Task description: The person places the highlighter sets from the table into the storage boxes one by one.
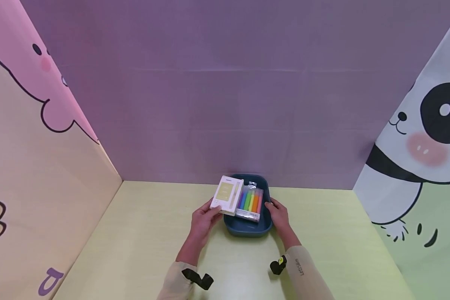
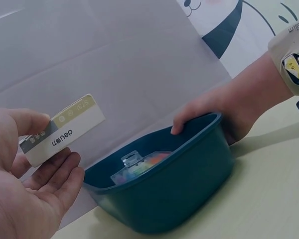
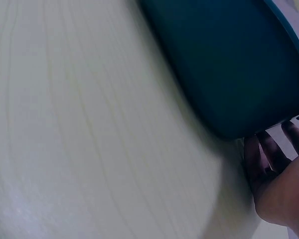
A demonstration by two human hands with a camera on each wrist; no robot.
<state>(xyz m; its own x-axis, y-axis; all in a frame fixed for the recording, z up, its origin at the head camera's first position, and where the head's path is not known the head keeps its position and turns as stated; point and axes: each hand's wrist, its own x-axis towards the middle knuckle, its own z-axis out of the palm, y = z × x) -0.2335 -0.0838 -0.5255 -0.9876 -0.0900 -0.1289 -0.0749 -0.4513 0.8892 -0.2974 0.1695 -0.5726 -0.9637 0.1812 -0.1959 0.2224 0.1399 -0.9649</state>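
A slim white carton (image 1: 226, 195) with a pale yellow panel and "deli" on its narrow side (image 2: 65, 132) is held by my left hand (image 1: 203, 221), thumb on one face and fingers on the other. It overlaps the left rim of a dark blue-green plastic bin (image 1: 247, 231) in the head view. Inside the bin lies a clear pack of rainbow-coloured markers (image 1: 250, 204), its hang tab (image 2: 132, 158) showing above the rim. My right hand (image 1: 279, 216) grips the bin's right rim, thumb over the edge and fingers against the outer wall (image 3: 229, 74).
The bin stands on a pale wood-grain table (image 1: 142, 241), close to the purple back wall (image 1: 217, 116). Printed cartoon panels form the left wall (image 1: 41, 166) and right wall (image 1: 408, 200). A black strapped device (image 1: 198, 278) sits at the left wrist, another (image 1: 278, 265) at the right.
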